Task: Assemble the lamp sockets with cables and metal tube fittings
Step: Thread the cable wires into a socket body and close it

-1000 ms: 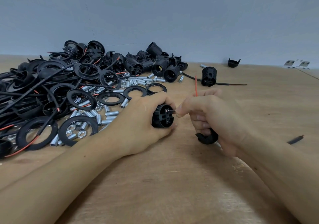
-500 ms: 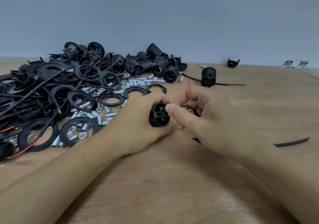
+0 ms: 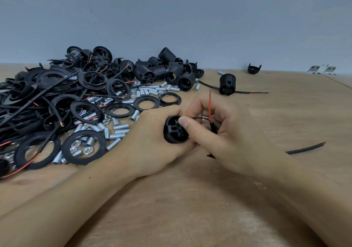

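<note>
My left hand (image 3: pixel 152 142) is curled round the lamp socket (image 3: pixel 175 130), holding it near the middle of the bench (image 3: pixel 190 199) with its terminal face turned toward my right. A second ago my right hand (image 3: pixel 224 132) was pinching the wire end just off that face; now my right thumb tip sits pressed against the terminal block and the black wire (image 3: pixel 198 117) runs straight into it, so I judge the lead is seating in its slot. The red wire (image 3: pixel 210 105) stands free between my curled right fingers, not yet in a terminal as far as I can tell; it looks like the next one to go in. The rest of the cable is hidden under my palm.

The near edge in front of my forearms is bare wood. To my right a short black sleeve offcut (image 3: pixel 305 148) lies well apart. On my left, rings and threaded metal tubes (image 3: pixel 119 131) crowd right up to my left wrist, so any swing should go right. Farther back a wired socket (image 3: pixel 227 84) lies alone, the pile of sockets (image 3: pixel 162 69) against the far edge.
</note>
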`<state>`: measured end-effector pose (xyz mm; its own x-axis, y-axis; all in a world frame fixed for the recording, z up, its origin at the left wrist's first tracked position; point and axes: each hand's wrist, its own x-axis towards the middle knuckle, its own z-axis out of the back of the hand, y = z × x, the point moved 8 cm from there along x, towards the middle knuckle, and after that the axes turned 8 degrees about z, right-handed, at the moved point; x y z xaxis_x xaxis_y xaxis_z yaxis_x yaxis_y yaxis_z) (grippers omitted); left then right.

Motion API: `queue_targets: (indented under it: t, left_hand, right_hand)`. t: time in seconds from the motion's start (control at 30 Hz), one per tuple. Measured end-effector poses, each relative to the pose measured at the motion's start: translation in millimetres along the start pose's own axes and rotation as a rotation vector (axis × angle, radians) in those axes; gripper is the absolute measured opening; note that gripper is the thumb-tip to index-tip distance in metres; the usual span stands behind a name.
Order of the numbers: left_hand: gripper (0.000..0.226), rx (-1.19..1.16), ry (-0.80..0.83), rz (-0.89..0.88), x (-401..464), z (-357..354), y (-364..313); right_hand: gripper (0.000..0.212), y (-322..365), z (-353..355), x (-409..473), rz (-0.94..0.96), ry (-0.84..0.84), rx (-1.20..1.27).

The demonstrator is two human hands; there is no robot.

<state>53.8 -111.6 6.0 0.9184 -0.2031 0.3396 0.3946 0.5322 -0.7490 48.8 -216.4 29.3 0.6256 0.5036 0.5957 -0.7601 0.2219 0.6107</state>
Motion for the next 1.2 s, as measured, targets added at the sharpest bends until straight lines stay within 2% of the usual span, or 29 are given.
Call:
queue_targets:
  t: [0.17,0.23,0.3,0.37,0.43,0.53,0.83,0.97,1.2]
  left_hand:
    - [0.011,-0.044,0.001,-0.038,-2.1,2.2,-2.4]
    - [0.016,-0.045,-0.045,-0.048,0.6,7.4,-3.2]
    - [0.026,-0.055,-0.074,-0.025,3.7,10.2,-1.9]
    - [0.033,-0.087,-0.092,0.014,4.8,11.4,2.4]
    - [0.04,-0.107,-0.118,0.034,3.6,12.8,5.4]
    - [0.045,-0.129,-0.134,0.048,3.0,13.7,6.3]
    - [0.044,-0.191,-0.144,0.058,4.5,16.5,6.3]
    - [0.044,-0.2,-0.133,0.037,3.5,16.8,4.2]
    - [0.044,-0.157,-0.127,0.027,3.7,15.9,5.0]
  right_hand:
    - [0.01,-2.0,-0.4,-0.3,-0.033,-0.005,0.039]
    - [0.008,-1.9,-0.1,1.1,-0.075,-0.012,0.106]
    - [0.018,-5.4,2.5,-0.6,-0.151,-0.055,0.243]
    - [0.013,-8.9,8.2,-1.9,-0.188,-0.12,0.302]
    - [0.005,-9.4,15.4,-1.6,-0.148,-0.175,0.235]
    - [0.009,-5.5,19.4,0.8,-0.051,-0.206,0.09]
    - [0.008,23.5,22.0,2.6,0.286,-0.127,-0.373]
    - [0.011,22.3,17.8,4.0,0.282,-0.041,-0.437]
    - [0.009,20.5,17.0,4.2,0.229,-0.016,-0.48]
